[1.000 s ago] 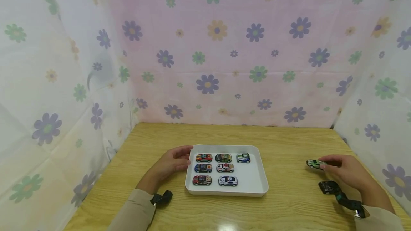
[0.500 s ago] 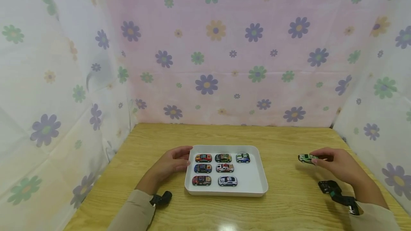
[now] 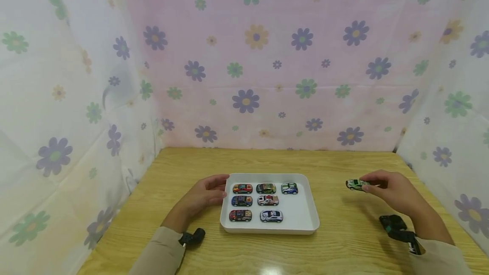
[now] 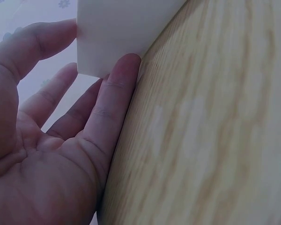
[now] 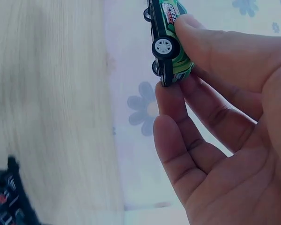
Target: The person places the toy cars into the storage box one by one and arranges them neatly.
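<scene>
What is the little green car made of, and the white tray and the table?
The green car pinched in the right hand looks like painted metal or hard plastic, glossy with printed stripes; its wheels look plastic. The white tray seems smooth moulded plastic, plain with rounded corners. The table shows pale wood grain with a slight shine, possibly laminate.

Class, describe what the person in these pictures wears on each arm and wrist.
Both hands are bare. The left hand comes out of a beige long sleeve, with a small black camera unit at the wrist. The right hand has a matching beige sleeve and a black wrist device bearing small teal and white markings.
</scene>
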Action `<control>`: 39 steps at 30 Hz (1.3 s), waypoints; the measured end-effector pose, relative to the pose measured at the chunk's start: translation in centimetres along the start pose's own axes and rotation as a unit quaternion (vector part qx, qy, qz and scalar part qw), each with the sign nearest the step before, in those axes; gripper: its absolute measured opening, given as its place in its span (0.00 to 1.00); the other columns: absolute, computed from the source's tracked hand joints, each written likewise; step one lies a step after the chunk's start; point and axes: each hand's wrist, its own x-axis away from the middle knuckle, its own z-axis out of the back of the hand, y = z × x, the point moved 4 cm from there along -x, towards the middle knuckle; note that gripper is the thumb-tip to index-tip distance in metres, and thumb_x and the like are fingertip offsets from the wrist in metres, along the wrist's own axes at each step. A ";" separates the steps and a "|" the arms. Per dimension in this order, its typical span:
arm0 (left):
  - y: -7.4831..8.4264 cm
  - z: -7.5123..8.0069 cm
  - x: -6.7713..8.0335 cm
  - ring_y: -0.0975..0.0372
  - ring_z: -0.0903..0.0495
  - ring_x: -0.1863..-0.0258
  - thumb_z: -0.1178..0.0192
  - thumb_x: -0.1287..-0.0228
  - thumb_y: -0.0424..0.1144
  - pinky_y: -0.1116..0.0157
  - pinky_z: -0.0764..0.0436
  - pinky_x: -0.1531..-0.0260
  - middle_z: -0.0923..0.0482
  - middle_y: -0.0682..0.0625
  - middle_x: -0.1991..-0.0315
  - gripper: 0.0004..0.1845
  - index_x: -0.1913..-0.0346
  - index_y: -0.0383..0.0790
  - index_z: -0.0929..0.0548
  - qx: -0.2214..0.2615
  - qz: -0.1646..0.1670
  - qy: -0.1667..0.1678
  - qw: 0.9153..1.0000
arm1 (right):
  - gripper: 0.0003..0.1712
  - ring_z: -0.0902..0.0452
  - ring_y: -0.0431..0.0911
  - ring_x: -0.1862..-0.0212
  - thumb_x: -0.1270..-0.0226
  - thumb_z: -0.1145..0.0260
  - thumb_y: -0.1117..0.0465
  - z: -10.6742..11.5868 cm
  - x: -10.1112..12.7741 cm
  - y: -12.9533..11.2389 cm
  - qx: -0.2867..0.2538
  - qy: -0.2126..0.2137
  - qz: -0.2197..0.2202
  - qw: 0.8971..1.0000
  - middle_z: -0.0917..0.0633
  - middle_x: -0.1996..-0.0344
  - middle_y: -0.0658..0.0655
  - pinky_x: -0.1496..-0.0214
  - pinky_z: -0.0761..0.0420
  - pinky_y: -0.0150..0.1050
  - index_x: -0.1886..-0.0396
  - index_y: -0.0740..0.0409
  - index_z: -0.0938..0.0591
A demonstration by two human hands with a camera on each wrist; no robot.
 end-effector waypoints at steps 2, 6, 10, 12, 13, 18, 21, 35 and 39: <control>0.1 -0.1 0.0 0.51 0.26 0.30 0.30 0.34 0.34 0.58 0.15 0.42 0.29 0.44 0.27 0.36 0.24 0.47 0.29 0.003 -0.002 -0.002 1.000 | 0.20 0.17 0.35 0.52 0.27 0.32 0.45 0.0 -0.2 -0.3 -0.001 0.002 0.006 1.000 0.13 0.46 0.58 0.57 0.15 0.33 0.43 0.47 0.14; 0.2 -0.1 0.1 0.51 0.26 0.30 0.30 0.34 0.34 0.58 0.14 0.42 0.29 0.44 0.27 0.36 0.24 0.46 0.29 0.008 -0.001 0.000 1.000 | 0.19 0.17 0.35 0.52 0.27 0.31 0.45 -0.1 -0.6 -0.8 -0.002 0.006 0.019 1.000 0.12 0.47 0.56 0.56 0.14 0.33 0.43 0.46 0.13; 0.1 -0.1 0.1 0.52 0.26 0.31 0.29 0.35 0.34 0.59 0.15 0.42 0.28 0.44 0.27 0.36 0.25 0.47 0.28 0.004 0.001 0.006 1.000 | 0.18 0.17 0.36 0.52 0.27 0.31 0.46 -0.5 -1.0 -1.5 -0.005 0.010 0.027 1.000 0.12 0.48 0.55 0.56 0.14 0.33 0.44 0.47 0.13; 0.1 0.0 0.1 0.52 0.26 0.30 0.28 0.35 0.35 0.59 0.15 0.42 0.28 0.44 0.27 0.36 0.25 0.48 0.28 0.002 0.000 0.006 1.000 | 0.17 0.16 0.38 0.52 0.27 0.31 0.47 -0.7 -1.2 -2.0 -0.011 0.012 0.033 0.999 0.12 0.49 0.55 0.56 0.14 0.33 0.44 0.47 0.13; 0.0 0.0 0.0 0.52 0.26 0.30 0.28 0.36 0.35 0.59 0.15 0.42 0.28 0.44 0.27 0.36 0.25 0.48 0.27 0.003 0.000 0.006 1.000 | 0.17 0.16 0.39 0.52 0.27 0.31 0.47 -0.8 -1.2 -2.2 -0.014 0.011 0.037 0.999 0.12 0.49 0.55 0.56 0.14 0.33 0.44 0.48 0.13; 0.0 0.0 0.1 0.52 0.26 0.31 0.28 0.36 0.35 0.61 0.16 0.41 0.28 0.45 0.27 0.35 0.26 0.49 0.27 -0.008 -0.003 0.003 1.000 | 0.16 0.17 0.37 0.53 0.27 0.30 0.48 -1.6 -1.4 -3.4 -0.032 0.011 0.055 0.998 0.12 0.50 0.53 0.56 0.14 0.32 0.46 0.48 0.13; 0.0 0.0 0.1 0.52 0.26 0.31 0.28 0.36 0.36 0.61 0.16 0.41 0.28 0.45 0.27 0.36 0.26 0.49 0.27 -0.010 -0.005 0.002 1.000 | 0.16 0.17 0.36 0.53 0.28 0.30 0.49 -1.9 -1.6 -4.2 -0.035 0.012 0.067 0.997 0.12 0.50 0.52 0.55 0.14 0.33 0.46 0.48 0.12; 0.1 0.0 0.3 0.51 0.25 0.32 0.29 0.35 0.35 0.59 0.15 0.41 0.28 0.44 0.28 0.34 0.26 0.48 0.27 -0.002 -0.002 0.005 1.000 | 0.11 0.15 0.38 0.56 0.30 0.27 0.54 -3.8 -3.2 -7.8 -0.044 0.001 0.097 0.994 0.12 0.54 0.47 0.56 0.14 0.35 0.50 0.45 0.11; 0.2 -0.1 0.3 0.51 0.25 0.32 0.30 0.34 0.34 0.58 0.15 0.41 0.27 0.44 0.28 0.34 0.26 0.48 0.27 -0.003 -0.002 0.006 1.000 | 0.11 0.16 0.37 0.57 0.30 0.27 0.54 -4.3 -3.5 -8.6 -0.048 -0.009 0.105 0.993 0.12 0.55 0.45 0.56 0.14 0.35 0.51 0.44 0.11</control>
